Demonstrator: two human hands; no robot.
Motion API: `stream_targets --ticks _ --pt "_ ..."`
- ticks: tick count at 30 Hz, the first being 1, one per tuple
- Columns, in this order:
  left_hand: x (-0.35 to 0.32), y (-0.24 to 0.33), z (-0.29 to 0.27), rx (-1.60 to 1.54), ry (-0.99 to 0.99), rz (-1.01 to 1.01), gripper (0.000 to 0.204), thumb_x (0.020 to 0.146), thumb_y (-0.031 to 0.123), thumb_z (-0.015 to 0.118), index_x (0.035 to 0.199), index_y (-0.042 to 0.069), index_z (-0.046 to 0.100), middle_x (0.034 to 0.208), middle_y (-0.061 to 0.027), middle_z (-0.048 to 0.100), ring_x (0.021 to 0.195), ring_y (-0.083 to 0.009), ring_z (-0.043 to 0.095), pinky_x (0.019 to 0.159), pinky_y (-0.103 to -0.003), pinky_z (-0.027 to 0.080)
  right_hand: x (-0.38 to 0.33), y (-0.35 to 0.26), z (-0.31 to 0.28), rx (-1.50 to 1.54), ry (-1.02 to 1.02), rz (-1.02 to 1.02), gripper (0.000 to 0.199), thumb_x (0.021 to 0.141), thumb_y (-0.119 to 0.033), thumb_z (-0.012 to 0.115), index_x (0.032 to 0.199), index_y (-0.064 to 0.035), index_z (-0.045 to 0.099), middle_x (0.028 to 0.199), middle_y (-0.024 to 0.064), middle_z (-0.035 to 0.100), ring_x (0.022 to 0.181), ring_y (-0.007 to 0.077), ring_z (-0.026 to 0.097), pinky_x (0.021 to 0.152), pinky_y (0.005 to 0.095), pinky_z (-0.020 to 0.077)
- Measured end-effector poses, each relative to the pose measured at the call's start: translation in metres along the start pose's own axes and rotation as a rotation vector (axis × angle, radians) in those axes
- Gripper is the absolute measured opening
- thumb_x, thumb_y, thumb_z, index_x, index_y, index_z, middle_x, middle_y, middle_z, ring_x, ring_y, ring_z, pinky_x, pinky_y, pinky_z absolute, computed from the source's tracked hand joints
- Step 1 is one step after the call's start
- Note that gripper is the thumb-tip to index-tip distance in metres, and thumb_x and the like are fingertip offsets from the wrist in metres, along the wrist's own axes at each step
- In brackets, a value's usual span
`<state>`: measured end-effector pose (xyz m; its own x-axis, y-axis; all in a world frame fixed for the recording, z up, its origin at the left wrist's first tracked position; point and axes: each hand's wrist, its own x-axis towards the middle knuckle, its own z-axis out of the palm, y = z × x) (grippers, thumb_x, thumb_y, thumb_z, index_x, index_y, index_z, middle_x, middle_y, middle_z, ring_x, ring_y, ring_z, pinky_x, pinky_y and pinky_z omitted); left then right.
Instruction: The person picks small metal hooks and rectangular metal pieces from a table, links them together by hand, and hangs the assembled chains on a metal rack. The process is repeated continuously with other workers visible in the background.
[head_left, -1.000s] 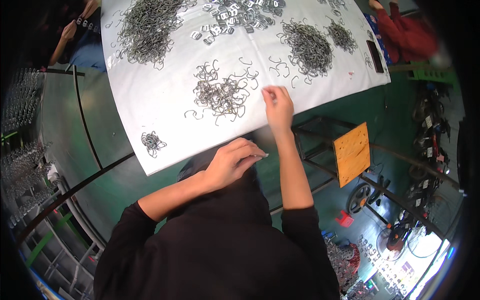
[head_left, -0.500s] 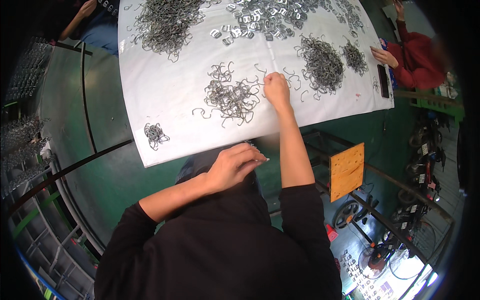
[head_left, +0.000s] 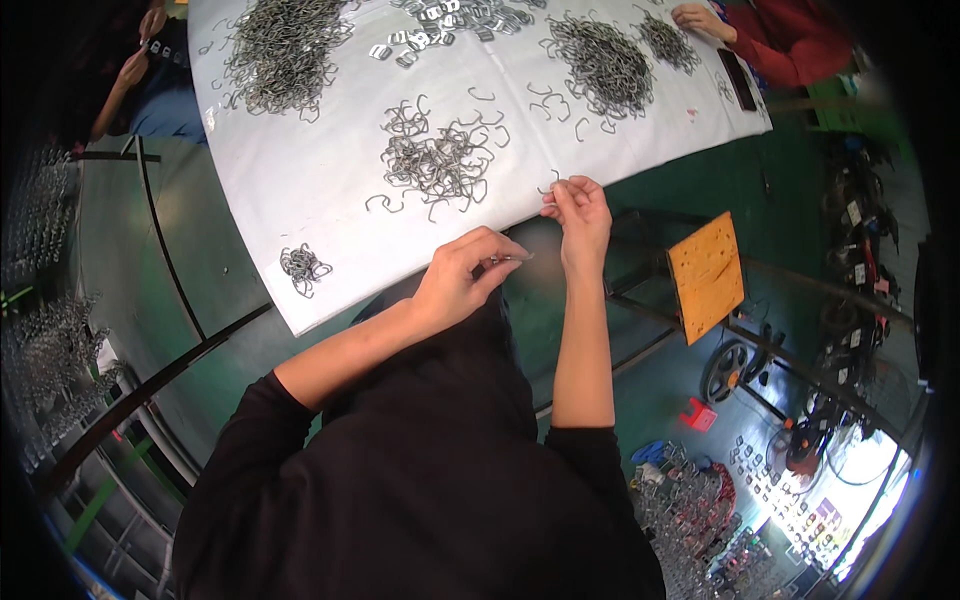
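Observation:
My right hand (head_left: 586, 220) is at the table's near edge, its thumb and fingers pinching a thin bent wire hook (head_left: 556, 178). To its left, just off the edge and over my lap, my left hand (head_left: 462, 275) is closed with thumb and fingertips together. A small pale metal piece (head_left: 527, 257) shows at those fingertips; its shape is mostly hidden. Closest to both hands on the white table (head_left: 370, 275) lies a loose heap of wire hooks (head_left: 437, 165). Farther left sits a small clump of dark hooks (head_left: 302, 268).
Bigger hook piles (head_left: 603, 70) and flat metal buckles (head_left: 410, 45) cover the far side. A dark phone (head_left: 737, 80) lies at the right edge. Co-workers' hands (head_left: 703, 20) show at far right and far left. A wooden board (head_left: 707, 277) on a metal frame stands right of me.
My right hand has drawn back from beside the hook heap to the near edge, bringing a wire hook. My left hand stays closed near the same place. The view has shifted.

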<state>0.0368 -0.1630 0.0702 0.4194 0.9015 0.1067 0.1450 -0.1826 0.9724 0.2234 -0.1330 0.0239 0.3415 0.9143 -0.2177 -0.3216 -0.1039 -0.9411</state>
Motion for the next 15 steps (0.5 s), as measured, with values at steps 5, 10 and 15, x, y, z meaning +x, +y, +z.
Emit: stream_targets --ticks 5,10,15 --pt "0.003 0.000 0.004 -0.027 0.019 0.020 0.018 0.081 -0.003 0.068 0.098 0.003 0.067 0.093 -0.0083 0.066 0.074 -0.0172 0.064 0.065 -0.028 0.052 -0.085 -0.049 0.013 -0.067 0.038 -0.040 0.029 0.087 0.008 0.061 0.108 -0.0002 0.044 0.096 0.0107 0.059 0.080 0.0156 0.063 0.065 0.0254 0.0551" --pt "0.006 0.002 0.006 -0.057 0.026 0.013 0.017 0.081 -0.003 0.068 0.098 0.001 0.065 0.092 -0.0096 0.067 0.079 -0.0195 0.067 0.068 -0.029 0.053 -0.115 -0.048 0.025 -0.110 0.159 -0.067 0.032 0.085 0.008 0.064 0.106 -0.0037 0.044 0.097 0.0090 0.059 0.081 0.0159 0.064 0.069 0.0261 0.0543" --pt "0.006 0.003 0.009 -0.031 0.007 0.071 0.019 0.081 -0.003 0.068 0.098 0.001 0.063 0.096 -0.0110 0.066 0.080 -0.0221 0.066 0.069 -0.030 0.054 -0.113 -0.029 0.029 -0.179 0.196 -0.319 0.029 0.085 0.010 0.061 0.100 -0.0028 0.040 0.101 0.0142 0.058 0.081 0.0181 0.064 0.072 0.0280 0.0553"
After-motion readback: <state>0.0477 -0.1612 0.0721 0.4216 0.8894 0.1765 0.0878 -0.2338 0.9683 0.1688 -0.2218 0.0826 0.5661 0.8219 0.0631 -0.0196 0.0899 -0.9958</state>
